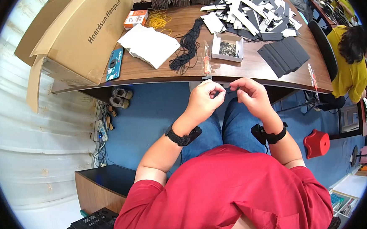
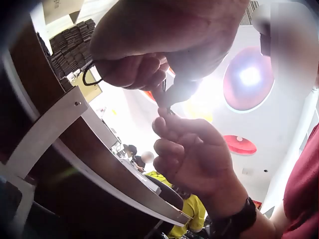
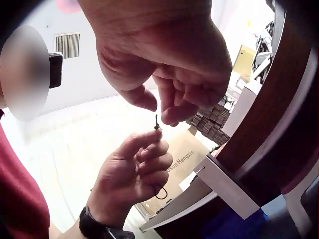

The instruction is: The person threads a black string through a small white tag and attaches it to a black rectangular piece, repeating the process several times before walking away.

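Just short of the wooden table's (image 1: 250, 65) near edge, the left hand (image 1: 205, 98) and right hand (image 1: 251, 94) each pinch a thin black cord (image 1: 227, 88) between curled fingertips. On the table beyond lie a small white box (image 1: 228, 49) of metal bits, a tassel-like bundle of black cords (image 1: 187, 45), and farthest, a brown corrugated carton (image 1: 78, 37).

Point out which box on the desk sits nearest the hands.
The small open white box of dark parts, just beyond the left hand and right hand. The orange box and big cardboard box lie farther left.
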### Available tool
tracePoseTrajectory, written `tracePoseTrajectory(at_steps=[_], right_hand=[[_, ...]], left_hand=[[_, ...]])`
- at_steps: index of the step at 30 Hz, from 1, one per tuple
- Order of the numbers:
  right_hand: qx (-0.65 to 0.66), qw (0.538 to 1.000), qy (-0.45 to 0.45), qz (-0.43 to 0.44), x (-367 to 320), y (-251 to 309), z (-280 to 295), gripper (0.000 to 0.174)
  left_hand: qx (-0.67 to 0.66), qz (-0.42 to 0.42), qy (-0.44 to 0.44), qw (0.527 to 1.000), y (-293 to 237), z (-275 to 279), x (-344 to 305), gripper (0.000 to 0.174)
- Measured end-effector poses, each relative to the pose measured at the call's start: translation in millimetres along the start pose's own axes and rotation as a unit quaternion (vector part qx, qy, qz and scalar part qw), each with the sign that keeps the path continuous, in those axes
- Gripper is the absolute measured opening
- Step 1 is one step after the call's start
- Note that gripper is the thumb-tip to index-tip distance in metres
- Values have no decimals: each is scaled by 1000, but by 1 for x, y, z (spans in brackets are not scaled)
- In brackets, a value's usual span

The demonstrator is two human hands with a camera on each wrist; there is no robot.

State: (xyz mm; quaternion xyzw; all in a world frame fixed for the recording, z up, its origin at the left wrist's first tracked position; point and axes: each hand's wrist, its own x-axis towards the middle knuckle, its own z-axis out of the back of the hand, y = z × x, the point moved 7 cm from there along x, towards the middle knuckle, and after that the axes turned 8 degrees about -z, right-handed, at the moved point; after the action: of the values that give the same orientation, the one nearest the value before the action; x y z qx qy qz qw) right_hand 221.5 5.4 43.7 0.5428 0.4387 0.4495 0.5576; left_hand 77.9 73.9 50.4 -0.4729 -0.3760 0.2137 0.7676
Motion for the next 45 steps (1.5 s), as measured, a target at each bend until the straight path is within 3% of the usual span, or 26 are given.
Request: tracePoseTrajectory(at_steps=[3,11,15,20,29,45], right_hand=[[-155,986,9,64,-6,21,-10,20],[-275,943,-34,184,-7,41,-19,16],[-285,936,-39,204,-8,47,-19,14],[-297,924,-55,235,-12,53,-22,13],[-223,963,-13,148,-15,62,-18,21],[-215,961,-30,172,-17,61,-13,10]], left_hand=[[-24,8,-8,1000,4,-1,0,5],[-147,79,9,986,22,-7,-5,8],[-183,93,8,979,22,-9,-5,9],[-112,70,23,991,8,-7,-3,8],[-121,51,12,991,-4,2,-2,7],[-135,55,5,989,-5,1,-3,8]])
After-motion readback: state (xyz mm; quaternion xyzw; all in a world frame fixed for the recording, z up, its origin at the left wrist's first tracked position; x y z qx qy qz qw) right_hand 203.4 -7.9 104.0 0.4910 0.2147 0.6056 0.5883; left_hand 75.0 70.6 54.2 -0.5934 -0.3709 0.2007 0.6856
